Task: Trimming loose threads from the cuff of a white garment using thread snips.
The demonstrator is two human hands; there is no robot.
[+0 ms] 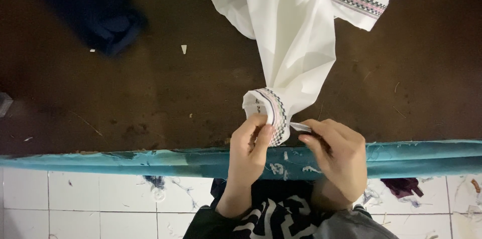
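Observation:
A white garment (293, 23) with black-and-pink patterned trim lies on a dark brown table (150, 88), bunched toward the near edge. My left hand (248, 151) pinches the patterned cuff (273, 111) of the garment between thumb and fingers. My right hand (339, 156) is closed beside the cuff and holds a small metal tool (300, 127), whose tip touches the trim. Both hands sit over the table's near edge.
A teal painted edge (100, 161) runs along the table's front. A dark blue cloth (108, 23) lies at the back left. A small white scrap (184, 48) rests on the table. White floor tiles (75, 204) with thread scraps show below.

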